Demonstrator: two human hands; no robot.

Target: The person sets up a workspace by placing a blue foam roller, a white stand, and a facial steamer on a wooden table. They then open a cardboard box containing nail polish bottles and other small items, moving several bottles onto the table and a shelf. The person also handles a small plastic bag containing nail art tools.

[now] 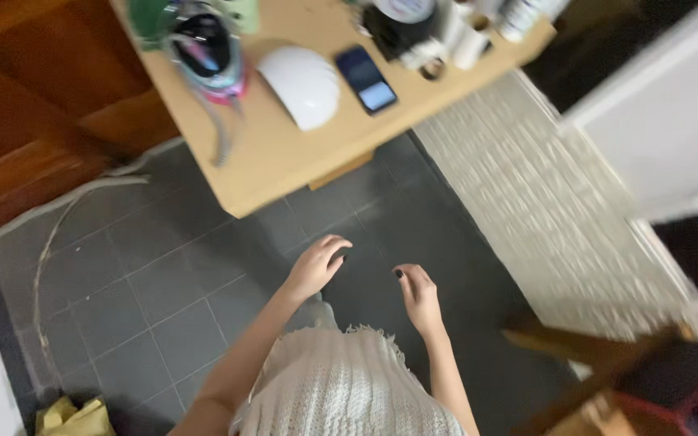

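Both our hands hang empty — left hand (315,266) and right hand (418,297), fingers loosely curled — worktop (276,153) and phone (366,78) at twelve o'clock.

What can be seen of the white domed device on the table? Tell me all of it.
The white domed device is a smooth, glossy shell, apparently plastic, rounded on top with a flatter lower edge. It lies on the light wooden table, between a colourful helmet-like object and a dark smartphone with a lit screen. It seems to touch neither. No cord shows. Both hands hang over the floor, well clear of it.
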